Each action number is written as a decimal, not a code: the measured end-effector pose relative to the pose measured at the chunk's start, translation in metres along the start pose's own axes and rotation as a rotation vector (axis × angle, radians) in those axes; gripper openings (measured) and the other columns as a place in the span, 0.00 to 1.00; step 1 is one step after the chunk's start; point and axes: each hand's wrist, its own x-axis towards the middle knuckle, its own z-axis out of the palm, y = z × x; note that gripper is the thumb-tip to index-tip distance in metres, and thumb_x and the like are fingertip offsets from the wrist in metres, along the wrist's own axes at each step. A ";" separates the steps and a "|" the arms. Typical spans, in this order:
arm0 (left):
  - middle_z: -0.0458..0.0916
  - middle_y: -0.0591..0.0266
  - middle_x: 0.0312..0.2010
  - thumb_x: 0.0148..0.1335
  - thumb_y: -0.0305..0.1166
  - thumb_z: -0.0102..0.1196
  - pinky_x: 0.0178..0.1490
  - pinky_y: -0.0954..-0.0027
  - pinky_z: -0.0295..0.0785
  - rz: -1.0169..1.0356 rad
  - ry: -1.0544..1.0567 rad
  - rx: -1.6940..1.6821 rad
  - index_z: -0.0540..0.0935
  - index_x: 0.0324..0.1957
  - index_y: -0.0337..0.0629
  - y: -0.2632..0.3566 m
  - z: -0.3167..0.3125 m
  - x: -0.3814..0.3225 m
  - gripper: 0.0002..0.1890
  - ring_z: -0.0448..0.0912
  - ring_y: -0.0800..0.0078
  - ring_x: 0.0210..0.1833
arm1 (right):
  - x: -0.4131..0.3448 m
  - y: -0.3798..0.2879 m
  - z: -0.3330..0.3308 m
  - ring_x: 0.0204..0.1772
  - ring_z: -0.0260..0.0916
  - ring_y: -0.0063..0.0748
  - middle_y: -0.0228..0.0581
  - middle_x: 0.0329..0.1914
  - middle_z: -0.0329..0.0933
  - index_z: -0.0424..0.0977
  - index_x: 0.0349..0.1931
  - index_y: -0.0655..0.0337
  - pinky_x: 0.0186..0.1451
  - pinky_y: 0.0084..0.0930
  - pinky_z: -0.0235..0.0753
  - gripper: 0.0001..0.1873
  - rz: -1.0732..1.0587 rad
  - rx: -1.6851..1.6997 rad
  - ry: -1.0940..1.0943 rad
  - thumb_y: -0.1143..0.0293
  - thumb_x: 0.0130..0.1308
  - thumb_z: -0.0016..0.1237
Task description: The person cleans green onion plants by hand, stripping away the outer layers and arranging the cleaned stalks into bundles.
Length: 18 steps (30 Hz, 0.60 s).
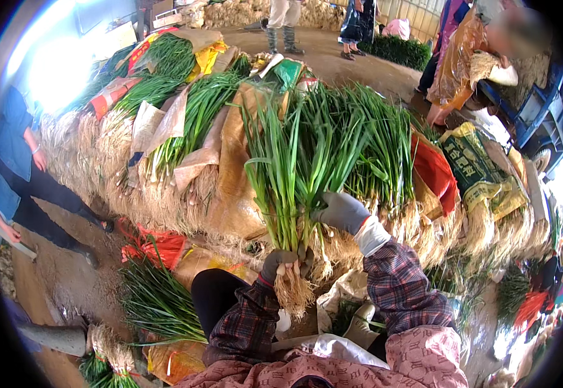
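In my gloved left hand is a bunch of green garlic plants, gripped low near the bulbs. Its leaves stand upright, and tan roots hang below the fist. My right hand, in a grey glove with a white cuff, closes around stalks at the bunch's right side; leaves hide some of its fingertips. A separate root tuft dangles below that hand. Just beyond, a long heap of the same plants lies with roots towards me.
Sacks partly cover the heap. Low at my left are loose green plants, red plastic ties and tied bundles. A person with a knife stands left; others stand beyond. At right is a blue cart.
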 end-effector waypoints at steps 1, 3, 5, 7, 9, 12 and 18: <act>0.73 0.60 0.35 0.55 0.36 0.57 0.27 0.69 0.64 -0.087 0.124 0.051 0.76 0.34 0.40 0.004 -0.003 -0.010 0.10 0.69 0.65 0.34 | -0.005 -0.020 -0.008 0.30 0.78 0.35 0.45 0.29 0.80 0.75 0.44 0.63 0.37 0.34 0.78 0.25 0.062 -0.031 -0.081 0.49 0.59 0.52; 0.79 0.63 0.24 0.57 0.34 0.58 0.35 0.71 0.72 0.004 0.293 0.332 0.83 0.32 0.37 -0.001 -0.020 -0.016 0.09 0.76 0.73 0.28 | -0.014 -0.030 0.008 0.29 0.78 0.40 0.46 0.27 0.79 0.76 0.41 0.62 0.36 0.35 0.78 0.23 0.026 -0.102 0.021 0.49 0.59 0.50; 0.79 0.62 0.24 0.56 0.31 0.57 0.35 0.73 0.72 -0.197 0.436 0.359 0.83 0.31 0.36 0.003 -0.018 -0.015 0.08 0.76 0.75 0.28 | -0.018 -0.033 0.013 0.32 0.78 0.44 0.48 0.28 0.79 0.77 0.38 0.61 0.38 0.36 0.77 0.22 0.048 -0.130 0.060 0.49 0.60 0.48; 0.79 0.63 0.22 0.53 0.30 0.59 0.33 0.75 0.72 -0.159 0.411 0.446 0.83 0.31 0.34 0.000 -0.027 -0.017 0.08 0.76 0.76 0.26 | -0.023 -0.048 0.012 0.38 0.79 0.47 0.51 0.32 0.79 0.78 0.36 0.61 0.44 0.37 0.77 0.22 0.105 -0.106 0.030 0.48 0.61 0.47; 0.79 0.63 0.22 0.53 0.32 0.58 0.32 0.76 0.71 -0.098 0.450 0.537 0.84 0.31 0.34 -0.009 -0.030 -0.020 0.10 0.77 0.76 0.26 | -0.024 -0.050 0.026 0.34 0.78 0.46 0.45 0.31 0.80 0.78 0.35 0.56 0.38 0.39 0.76 0.13 0.063 -0.133 0.124 0.56 0.59 0.49; 0.80 0.62 0.22 0.60 0.37 0.54 0.32 0.74 0.72 -0.036 0.357 0.879 0.85 0.32 0.37 0.001 -0.007 -0.012 0.13 0.78 0.74 0.26 | -0.032 -0.043 0.037 0.31 0.78 0.42 0.39 0.26 0.78 0.76 0.35 0.57 0.33 0.36 0.76 0.10 -0.007 -0.259 0.328 0.61 0.62 0.47; 0.77 0.56 0.25 0.60 0.37 0.52 0.31 0.72 0.73 0.102 0.176 0.410 0.80 0.30 0.37 -0.003 -0.001 -0.013 0.12 0.78 0.68 0.26 | -0.070 0.041 -0.020 0.33 0.75 0.39 0.44 0.31 0.77 0.76 0.39 0.54 0.38 0.35 0.75 0.10 0.404 -0.303 0.428 0.63 0.62 0.45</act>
